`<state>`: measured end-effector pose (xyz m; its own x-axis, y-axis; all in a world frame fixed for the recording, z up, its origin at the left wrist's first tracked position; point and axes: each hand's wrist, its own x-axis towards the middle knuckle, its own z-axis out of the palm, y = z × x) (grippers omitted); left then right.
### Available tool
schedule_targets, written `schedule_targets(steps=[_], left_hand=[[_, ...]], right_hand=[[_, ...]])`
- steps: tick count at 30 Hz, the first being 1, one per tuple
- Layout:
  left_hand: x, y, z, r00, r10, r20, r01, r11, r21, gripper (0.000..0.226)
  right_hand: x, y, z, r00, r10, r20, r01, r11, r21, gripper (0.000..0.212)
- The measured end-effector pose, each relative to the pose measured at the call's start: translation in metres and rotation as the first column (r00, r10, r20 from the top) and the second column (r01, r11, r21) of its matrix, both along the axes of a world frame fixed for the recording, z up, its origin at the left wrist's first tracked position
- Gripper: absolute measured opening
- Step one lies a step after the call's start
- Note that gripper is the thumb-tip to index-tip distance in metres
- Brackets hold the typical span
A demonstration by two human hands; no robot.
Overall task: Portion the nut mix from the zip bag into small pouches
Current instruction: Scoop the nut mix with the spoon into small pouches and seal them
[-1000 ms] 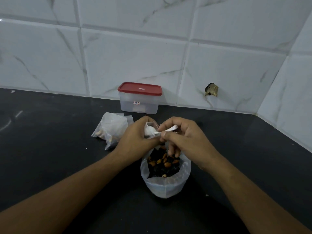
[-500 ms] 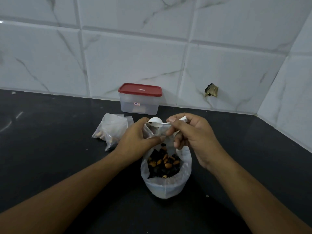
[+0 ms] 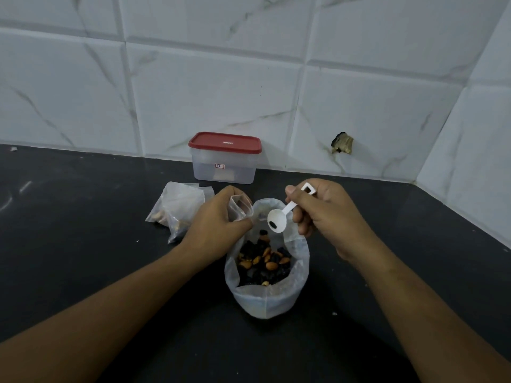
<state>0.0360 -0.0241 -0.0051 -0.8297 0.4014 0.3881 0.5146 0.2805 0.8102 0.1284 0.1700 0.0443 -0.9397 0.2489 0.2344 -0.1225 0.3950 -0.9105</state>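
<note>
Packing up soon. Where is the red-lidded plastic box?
Head view: the red-lidded clear plastic box stands slightly left of centre on the black counter against the tiled wall, behind the filled clear pouches.

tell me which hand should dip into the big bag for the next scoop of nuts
Right. The right hand holds the scoop just over the open bag; the left hand is busy gripping the small pouch.

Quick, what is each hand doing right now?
Left hand: closed, pinching a small clear pouch.
Right hand: closed, holding a white scoop.
</note>
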Motion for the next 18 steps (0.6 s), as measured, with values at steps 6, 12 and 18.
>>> schedule_targets(steps=[6,12,18], left_hand=[[0.001,-0.001,0.001,0.999,0.018,-0.045,-0.019,0.999,-0.035,0.024],[0.002,-0.001,0.002,0.999,0.021,-0.048,-0.023,0.999,-0.040,0.026],[0.003,-0.001,0.002,0.998,0.031,-0.055,-0.034,0.999,-0.039,0.027]], right_hand=[[0.000,-0.004,-0.004,0.999,0.032,0.007,-0.033,0.955,0.295,0.019],[-0.001,-0.001,-0.005,0.999,0.041,0.004,-0.040,0.945,0.325,0.011],[-0.002,0.000,-0.010,0.996,0.021,0.090,-0.059,0.891,0.449,0.009]])
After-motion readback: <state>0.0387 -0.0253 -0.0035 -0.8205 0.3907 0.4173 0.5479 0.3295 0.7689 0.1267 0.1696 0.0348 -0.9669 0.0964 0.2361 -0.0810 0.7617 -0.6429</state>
